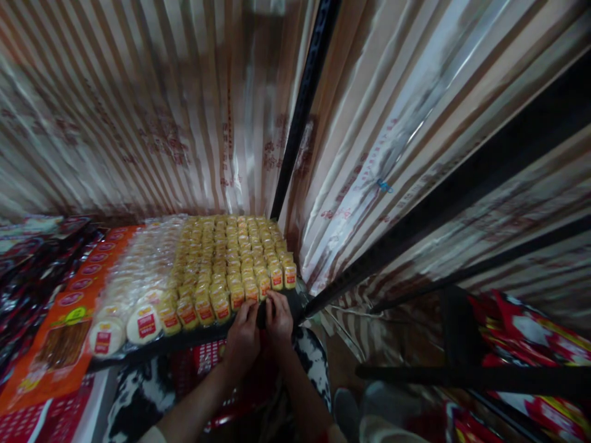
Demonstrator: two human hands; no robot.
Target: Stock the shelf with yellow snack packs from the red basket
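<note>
Rows of small yellow snack packets (221,306) with red labels stand tightly packed on a dark shelf (184,338). At its front edge, my left hand (244,335) has its fingers curled, with the tips against the front row. My right hand (279,317) is close beside it, fingers bent in, its tips at the base of another front-row packet (264,288). Whatever the fingertips pinch is hidden by the hands. Left of the yellow rows stand clear-wrapped round white packs (144,320) with red labels.
An orange snack bag (69,326) and dark shiny packs (37,277) lie at the left. Below the shelf is a red basket (207,357). Black metal posts (300,111) and bars cross in front of striped plastic sheeting (184,104). Red and white bags (535,326) sit on the right.
</note>
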